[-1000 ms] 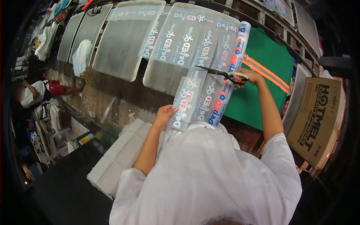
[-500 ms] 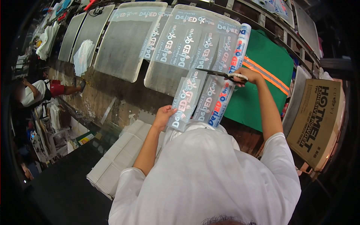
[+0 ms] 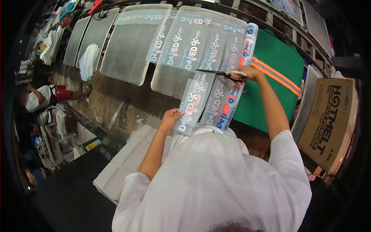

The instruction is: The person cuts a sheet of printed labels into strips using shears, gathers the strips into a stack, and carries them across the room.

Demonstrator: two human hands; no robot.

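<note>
My left hand pinches the near left edge of a cut strip of printed transfer film with "DepED" lettering. In my right hand is a pair of black scissors, fingers through the handles, blades pointing left across the far end of that strip. Beneath the scissors lies a larger film sheet with repeated lettering, spread over a grey padded board. Its right side ends in a rolled-up length of film, just beyond my right hand.
A green garment with an orange and grey stripe lies right of the film. At far right stands a cardboard box. More grey boards line the left, one bearing white strips. White bundles sit lower left; another person is far left.
My right hand has shifted slightly left with the scissors, and the blades look closer together. My left hand still holds the strip in nearly the same place.
</note>
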